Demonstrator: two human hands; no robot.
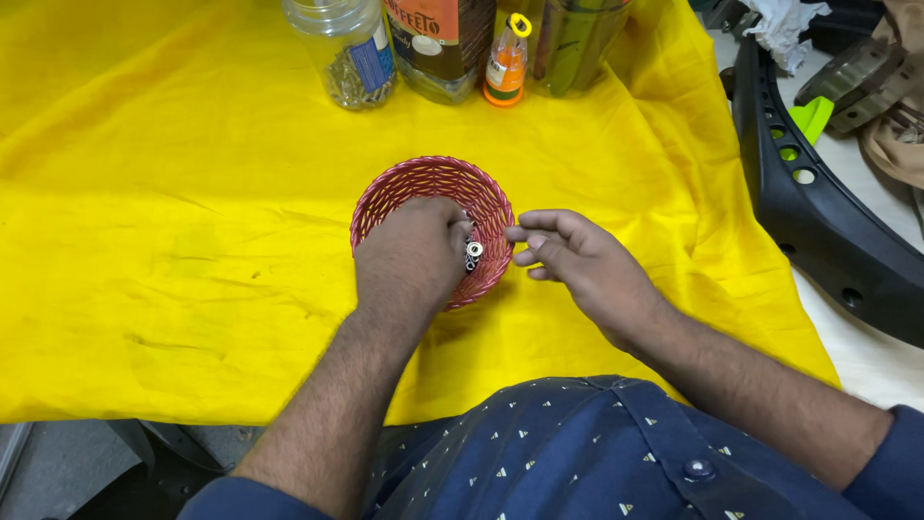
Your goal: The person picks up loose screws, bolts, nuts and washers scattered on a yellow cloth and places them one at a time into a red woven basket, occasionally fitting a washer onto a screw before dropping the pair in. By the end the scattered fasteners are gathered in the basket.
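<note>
A small red woven basket (414, 178) stands on the yellow cloth (173, 212) in the middle. My left hand (409, 255) reaches down into the basket with its fingers curled around small metal pieces (474, 252), of which a ring-shaped end shows at the fingertips. My right hand (573, 260) rests just right of the basket, fingers loosely bent and pointing at the rim, almost touching it, with nothing seen in it. The basket's inside is mostly hidden by my left hand.
At the cloth's far edge stand a clear plastic jar (345, 48) with small metal bits, a dark jar (441, 43), a small orange bottle (505, 63) and a greenish container (575, 43). A black curved plastic part (818, 221) lies to the right.
</note>
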